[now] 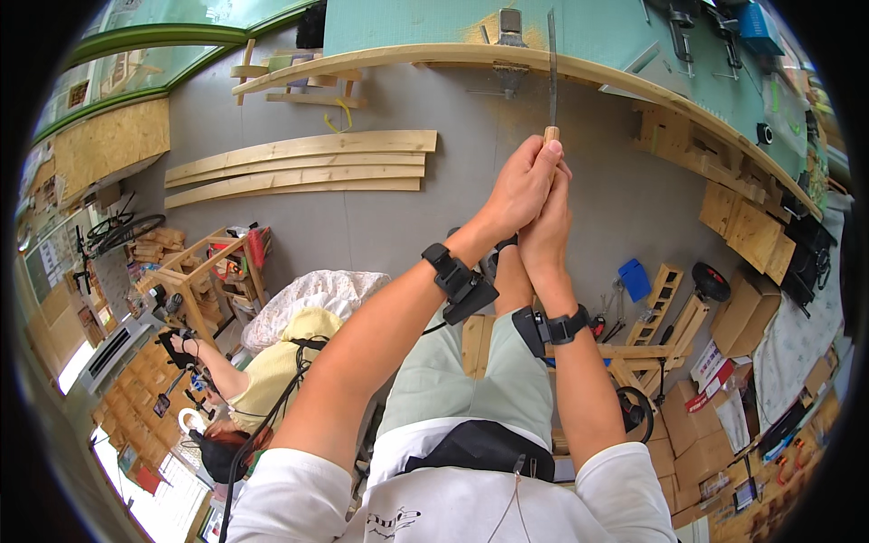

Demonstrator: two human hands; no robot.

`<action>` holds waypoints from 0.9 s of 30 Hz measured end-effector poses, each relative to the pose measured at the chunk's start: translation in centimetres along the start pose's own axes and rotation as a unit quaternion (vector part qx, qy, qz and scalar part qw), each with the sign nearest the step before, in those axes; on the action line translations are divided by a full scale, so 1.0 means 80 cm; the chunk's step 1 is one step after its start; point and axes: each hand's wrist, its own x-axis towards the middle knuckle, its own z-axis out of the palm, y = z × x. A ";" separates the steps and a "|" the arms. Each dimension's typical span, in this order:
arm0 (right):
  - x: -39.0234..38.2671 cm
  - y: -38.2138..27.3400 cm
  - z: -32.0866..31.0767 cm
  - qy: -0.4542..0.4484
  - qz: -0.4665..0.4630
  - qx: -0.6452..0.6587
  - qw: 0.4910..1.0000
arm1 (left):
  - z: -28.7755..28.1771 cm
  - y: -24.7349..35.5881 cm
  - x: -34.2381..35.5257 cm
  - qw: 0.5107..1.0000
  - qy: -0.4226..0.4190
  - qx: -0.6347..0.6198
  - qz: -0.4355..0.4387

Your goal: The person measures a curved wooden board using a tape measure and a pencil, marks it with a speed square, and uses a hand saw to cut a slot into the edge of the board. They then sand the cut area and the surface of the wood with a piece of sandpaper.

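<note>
Both hands grip the wooden handle of a narrow saw (552,72) held out ahead, its blade pointing away and reaching across the long pale board (615,68) at the top of the view. My left hand (525,185) is closed round the handle, its thumb uppermost. My right hand (550,213) is closed on it just to the right, partly hidden by the left. The board lies along the edge of the teal workbench (398,20). A metal clamp (510,77) sits on it left of the blade, with sawdust nearby.
Several planks (299,172) lie on the grey floor (353,226) at left. A co-worker in a yellow top (272,366) is at lower left near a wooden frame (195,271). Clamps (681,36), stacked boards (751,235) and cardboard boxes (742,321) are at right.
</note>
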 end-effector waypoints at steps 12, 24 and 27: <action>-0.020 0.003 -0.002 0.007 0.028 -0.015 0.999 | 0.003 -0.018 -0.017 1.000 0.001 -0.007 0.008; 0.051 0.006 0.013 0.029 -0.029 0.265 0.963 | 0.011 0.004 0.021 0.999 0.028 0.003 0.033; 0.084 -0.015 0.009 0.027 -0.040 0.288 0.956 | 0.004 0.037 0.064 0.998 0.042 -0.042 0.029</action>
